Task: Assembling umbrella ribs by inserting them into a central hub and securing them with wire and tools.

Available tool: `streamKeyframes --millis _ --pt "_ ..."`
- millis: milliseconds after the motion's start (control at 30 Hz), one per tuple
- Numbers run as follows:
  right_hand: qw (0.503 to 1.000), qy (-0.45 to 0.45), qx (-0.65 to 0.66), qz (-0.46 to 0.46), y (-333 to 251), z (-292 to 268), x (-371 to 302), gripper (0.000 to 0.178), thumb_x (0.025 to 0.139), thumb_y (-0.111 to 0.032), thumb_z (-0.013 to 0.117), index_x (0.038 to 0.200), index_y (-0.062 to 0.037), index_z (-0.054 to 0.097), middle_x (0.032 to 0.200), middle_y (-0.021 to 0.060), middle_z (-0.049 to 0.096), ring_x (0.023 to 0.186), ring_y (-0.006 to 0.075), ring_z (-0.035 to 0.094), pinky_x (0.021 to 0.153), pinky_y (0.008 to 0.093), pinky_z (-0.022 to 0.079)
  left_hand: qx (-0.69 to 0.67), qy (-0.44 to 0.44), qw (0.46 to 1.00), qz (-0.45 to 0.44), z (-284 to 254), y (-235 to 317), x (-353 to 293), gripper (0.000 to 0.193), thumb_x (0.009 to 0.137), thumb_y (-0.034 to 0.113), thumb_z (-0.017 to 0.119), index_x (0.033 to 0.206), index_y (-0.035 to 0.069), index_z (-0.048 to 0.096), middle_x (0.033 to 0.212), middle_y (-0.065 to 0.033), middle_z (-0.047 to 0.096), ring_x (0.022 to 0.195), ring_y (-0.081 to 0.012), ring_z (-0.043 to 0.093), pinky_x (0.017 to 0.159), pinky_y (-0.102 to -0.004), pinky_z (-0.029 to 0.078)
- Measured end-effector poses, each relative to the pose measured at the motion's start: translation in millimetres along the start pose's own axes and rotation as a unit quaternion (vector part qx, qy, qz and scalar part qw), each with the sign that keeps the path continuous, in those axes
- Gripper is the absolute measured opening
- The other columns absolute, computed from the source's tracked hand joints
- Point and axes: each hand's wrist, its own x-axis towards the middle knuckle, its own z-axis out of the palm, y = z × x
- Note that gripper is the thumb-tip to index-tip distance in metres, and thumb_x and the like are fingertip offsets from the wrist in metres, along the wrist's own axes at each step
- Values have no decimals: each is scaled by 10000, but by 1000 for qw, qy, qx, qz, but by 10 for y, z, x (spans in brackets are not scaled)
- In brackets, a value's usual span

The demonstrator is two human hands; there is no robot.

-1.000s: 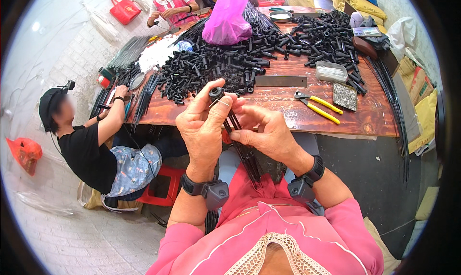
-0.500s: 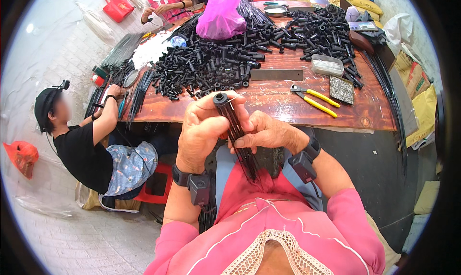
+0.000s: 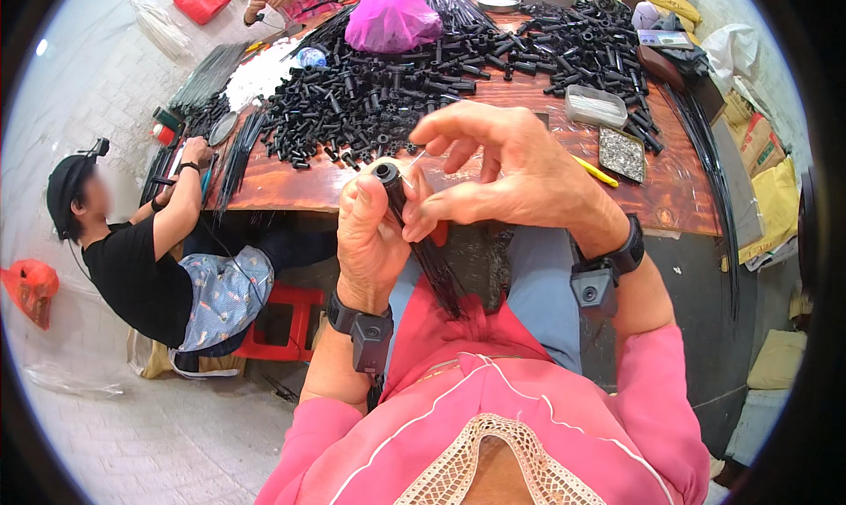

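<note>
My left hand (image 3: 363, 241) is closed around a bundle of thin black rods (image 3: 438, 280) with a round black plastic hub (image 3: 386, 172) at its top, like a folded umbrella frame. The bundle tilts, its lower end over my lap. A short bright wire (image 3: 417, 158) sticks out beside the hub. My right hand (image 3: 529, 170) arches over the right side with its fingers apart. Its thumb is against or just beside the bundle, and its index fingertip is close to the wire; whether they touch is unclear.
Heaped black plastic tubes (image 3: 352, 100) cover much of the wooden table (image 3: 291, 183). Yellow-handled pliers (image 3: 596, 172), mostly hidden, lie near a tray of small metal bits (image 3: 621, 154) and a clear box (image 3: 596, 108). A purple bag (image 3: 392, 16) rests on the heap. A co-worker (image 3: 132, 267) sits left.
My right hand has risen from the bundle's side, its fingers now spread beside the hub. The left hand with the bundle has shifted slightly left. The view has shifted a little.
</note>
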Motion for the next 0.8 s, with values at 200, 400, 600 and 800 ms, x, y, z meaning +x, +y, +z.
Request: streamKeyframes --millis 200,400,600,800 --pt "983 7 -157 -92 -91 -110 159 224 750 -167 595 732 42 673 657 226 629 658 354 663 629 423 519 20 -5 1000 -10 27 -76 63 521 954 554 485 909 37 533 682 0 445 528 -97 384 517 -253 321" --pt "969 -127 -213 -1 -423 -388 150 454 736 -343 752 915 63 661 728 150 635 680 261 651 621 339 497 37 85 996 4 178 -43 143 538 972 519 480 1022 -14 531 722 -39 478 547 -139 414 520 -265 330" --pt "978 -36 -191 -74 -284 -292 66 268 724 -202 663 787 58 677 712 216 653 684 331 677 645 401 530 -25 61 998 -1 87 -128 121 434 985 410 514 1114 -1 562 754 -54 535 625 -132 473 510 -258 369" --pt "973 -12 -227 -40 -344 -226 18 121 586 -131 696 596 -12 685 600 205 632 661 356 688 615 407 550 0 45 998 39 11 -218 96 421 994 394 489 1128 -3 528 808 -58 537 634 -136 488 512 -269 395"
